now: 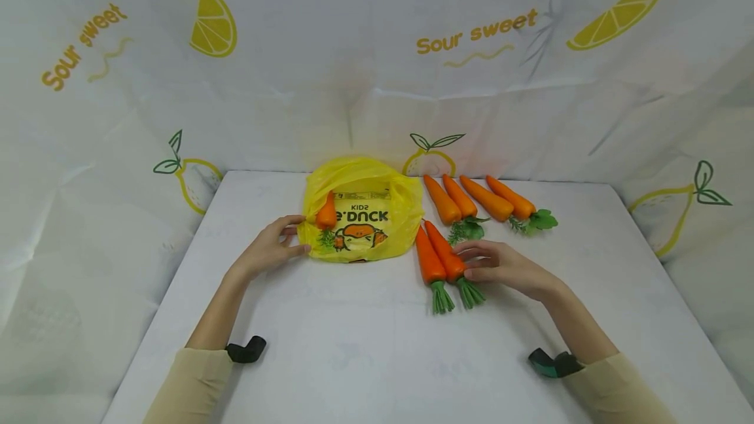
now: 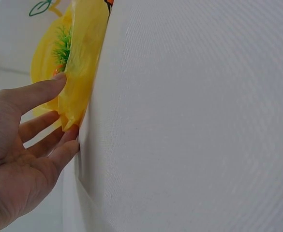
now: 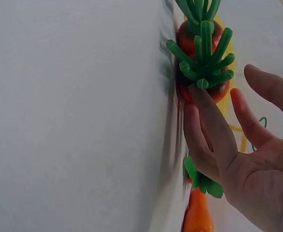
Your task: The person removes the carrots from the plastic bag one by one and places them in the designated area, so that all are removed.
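Note:
A yellow plastic bag [image 1: 406, 214] with a printed duck lies with its mouth spread. An orange carrot [image 1: 326, 213] with feathery green leaves rests at its left side. My left hand [image 1: 272, 247] touches the bag's left edge, thumb and fingers apart, as the left wrist view also shows. Right of the bag lie two red-orange carrots with thick green stems, a left one [image 1: 430, 259] and a right one [image 1: 446, 254]. My right hand [image 1: 501, 265] is beside the right one, fingers bent loosely; in the right wrist view a fingertip touches it near the stems [image 3: 204, 72].
Behind the right hand, several lighter orange carrots [image 1: 487, 197] with leafy tops lie in a row near the back of the white table [image 1: 377, 358]. A white cloth [image 1: 330, 70] with lemon prints hangs behind and at both sides.

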The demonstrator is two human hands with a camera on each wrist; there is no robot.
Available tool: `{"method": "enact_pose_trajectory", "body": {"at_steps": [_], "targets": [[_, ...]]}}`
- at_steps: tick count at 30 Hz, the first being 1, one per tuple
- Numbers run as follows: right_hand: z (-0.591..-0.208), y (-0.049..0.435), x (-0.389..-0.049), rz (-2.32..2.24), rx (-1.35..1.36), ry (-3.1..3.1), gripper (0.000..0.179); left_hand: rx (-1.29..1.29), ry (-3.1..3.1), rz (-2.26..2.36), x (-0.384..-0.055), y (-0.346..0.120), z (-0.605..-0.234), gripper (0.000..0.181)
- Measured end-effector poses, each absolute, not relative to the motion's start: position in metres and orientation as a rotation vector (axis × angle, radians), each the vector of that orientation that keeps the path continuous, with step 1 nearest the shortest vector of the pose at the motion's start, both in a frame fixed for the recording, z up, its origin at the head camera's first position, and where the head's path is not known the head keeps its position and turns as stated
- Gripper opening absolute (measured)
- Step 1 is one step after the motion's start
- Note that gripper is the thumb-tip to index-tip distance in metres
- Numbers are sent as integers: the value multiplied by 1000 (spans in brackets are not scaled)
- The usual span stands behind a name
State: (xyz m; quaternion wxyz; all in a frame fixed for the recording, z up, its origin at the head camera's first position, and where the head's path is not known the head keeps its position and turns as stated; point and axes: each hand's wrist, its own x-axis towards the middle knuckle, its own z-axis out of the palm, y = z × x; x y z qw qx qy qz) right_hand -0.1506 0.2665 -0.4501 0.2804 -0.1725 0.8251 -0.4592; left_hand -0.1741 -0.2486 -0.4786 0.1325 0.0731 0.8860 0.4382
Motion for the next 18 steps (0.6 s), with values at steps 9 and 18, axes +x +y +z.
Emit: {"method": "enact_pose_trajectory", "body": {"at_steps": [9, 18], "targets": [[-434, 274, -155, -1272, -408, 2207, 50, 221, 2568, 1275, -174, -249, -479, 78], [-416, 265, -163, -1290, -455, 2266, 51, 230, 2558, 1294, -174, -249, -478, 80]]}}
